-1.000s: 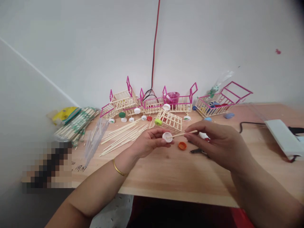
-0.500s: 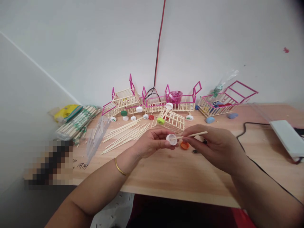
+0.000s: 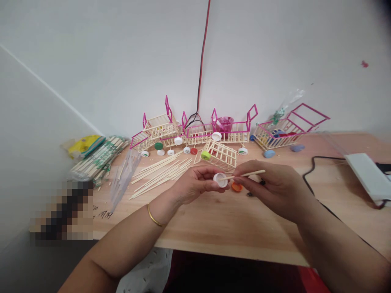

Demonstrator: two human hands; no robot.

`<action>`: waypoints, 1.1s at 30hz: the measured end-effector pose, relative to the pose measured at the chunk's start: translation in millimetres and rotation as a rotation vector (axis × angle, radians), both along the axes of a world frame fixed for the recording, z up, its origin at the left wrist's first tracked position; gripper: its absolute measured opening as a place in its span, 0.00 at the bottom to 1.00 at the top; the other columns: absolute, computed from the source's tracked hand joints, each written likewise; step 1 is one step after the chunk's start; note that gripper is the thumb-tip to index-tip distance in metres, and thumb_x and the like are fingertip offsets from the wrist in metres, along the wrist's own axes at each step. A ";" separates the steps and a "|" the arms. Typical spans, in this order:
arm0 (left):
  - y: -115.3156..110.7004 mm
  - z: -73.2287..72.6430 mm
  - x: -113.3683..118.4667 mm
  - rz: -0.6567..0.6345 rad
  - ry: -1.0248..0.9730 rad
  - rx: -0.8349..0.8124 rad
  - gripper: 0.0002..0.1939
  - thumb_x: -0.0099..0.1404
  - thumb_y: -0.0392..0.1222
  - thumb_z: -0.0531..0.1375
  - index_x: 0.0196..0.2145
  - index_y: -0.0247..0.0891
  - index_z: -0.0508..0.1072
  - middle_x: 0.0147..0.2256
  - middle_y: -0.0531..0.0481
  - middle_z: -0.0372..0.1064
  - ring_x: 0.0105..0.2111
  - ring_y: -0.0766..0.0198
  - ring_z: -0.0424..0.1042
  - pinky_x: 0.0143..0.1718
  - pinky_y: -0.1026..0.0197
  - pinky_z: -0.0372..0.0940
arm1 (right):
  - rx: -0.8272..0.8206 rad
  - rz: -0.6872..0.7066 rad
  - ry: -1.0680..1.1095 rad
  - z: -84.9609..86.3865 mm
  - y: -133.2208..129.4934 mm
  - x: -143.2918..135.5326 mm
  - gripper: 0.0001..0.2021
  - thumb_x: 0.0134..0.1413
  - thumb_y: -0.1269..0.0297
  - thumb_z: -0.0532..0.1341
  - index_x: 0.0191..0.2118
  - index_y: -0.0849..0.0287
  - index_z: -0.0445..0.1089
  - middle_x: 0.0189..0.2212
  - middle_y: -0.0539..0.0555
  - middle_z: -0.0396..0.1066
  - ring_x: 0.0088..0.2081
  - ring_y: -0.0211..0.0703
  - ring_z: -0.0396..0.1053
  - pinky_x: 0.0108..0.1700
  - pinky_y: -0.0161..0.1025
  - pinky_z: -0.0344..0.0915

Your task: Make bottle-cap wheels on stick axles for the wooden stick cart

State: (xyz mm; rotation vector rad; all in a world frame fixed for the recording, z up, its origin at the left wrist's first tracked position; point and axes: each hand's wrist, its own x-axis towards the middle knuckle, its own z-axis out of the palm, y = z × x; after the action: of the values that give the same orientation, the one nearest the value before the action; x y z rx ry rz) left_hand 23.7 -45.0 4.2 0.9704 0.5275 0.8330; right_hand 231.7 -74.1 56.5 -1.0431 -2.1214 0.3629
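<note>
Between the fingers of my left hand [image 3: 195,184] is a white bottle cap [image 3: 220,180], its hollow side turned toward me. My right hand [image 3: 271,185] pinches a thin wooden stick [image 3: 252,173], whose left tip reaches the cap's rim or inside; I cannot tell which. Just below the right fingers an orange bottle cap [image 3: 237,186] lies on the table. Behind both hands a small stick-built cart [image 3: 224,156] lies tipped over, with a lime-green cap [image 3: 205,155] on it.
Several stick carts with magenta edges [image 3: 200,134] line the wall, with a magenta-stained cup [image 3: 225,124] among them. Loose sticks [image 3: 165,173] lie left of the hands, near bagged sticks [image 3: 100,158]. A white box [image 3: 366,177] and black cable [image 3: 311,185] are at right.
The stick's tip appears slightly nearer the cap's rim than before. Both hands keep their grip, and the whole view has shifted slightly.
</note>
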 end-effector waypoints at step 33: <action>2.1 -5.3 -1.2 -0.025 0.019 -0.005 0.21 0.50 0.35 0.70 0.43 0.35 0.73 0.39 0.45 0.75 0.38 0.58 0.76 0.43 0.54 0.69 | -0.019 -0.029 0.012 -0.6 0.8 -2.0 0.06 0.57 0.61 0.60 0.39 0.54 0.71 0.29 0.50 0.76 0.25 0.37 0.72 0.24 0.32 0.64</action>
State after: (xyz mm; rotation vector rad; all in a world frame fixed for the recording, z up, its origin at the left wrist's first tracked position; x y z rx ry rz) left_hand 22.5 -42.9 -1.1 0.9793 0.5323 0.8008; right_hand 229.7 -73.3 56.0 -1.0789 -2.0932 0.3747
